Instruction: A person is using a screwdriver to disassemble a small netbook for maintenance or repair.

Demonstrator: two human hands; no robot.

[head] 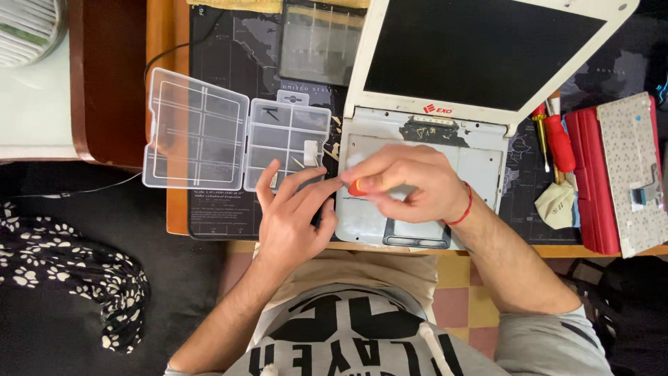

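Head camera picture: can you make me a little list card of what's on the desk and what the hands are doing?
Laptop: white laptop, open, keyboard removed
Right hand: right hand holds a red-tipped screwdriver over the laptop base
Left hand: left hand rests at the laptop's left edge, fingertips near the screwdriver
Parts box: clear box, lid open, left of the laptop
Keyboard: loose keyboard, far right
Spare tools: red screwdrivers beside the keyboard
Mat: dark map mat

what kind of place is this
Probably a home repair desk: an opened white laptop with its keyboard removed, a clear parts organizer box, and red-handled screwdrivers on a desk mat.
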